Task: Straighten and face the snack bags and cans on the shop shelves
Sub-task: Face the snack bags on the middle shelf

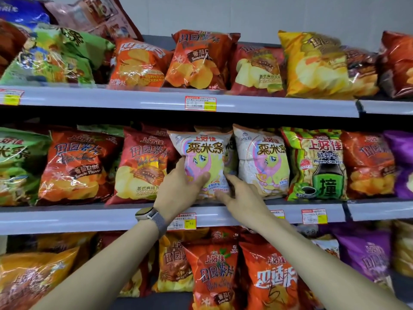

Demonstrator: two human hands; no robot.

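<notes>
The middle shelf (pixel 67 220) is packed with puffy snack bags. The pink and white bag (pixel 206 153) reads "粟米条" and stands upright. Its twin bag (pixel 263 162) is just beside it at 3 o'clock; further that way a green bag (pixel 317 162) says "Prawn Crackers". The left hand (pixel 178 190) grips the pink and white bag's bottom at 7 o'clock, thumb on the front; the right hand (pixel 242 198) pinches its corner at 5 o'clock.
</notes>
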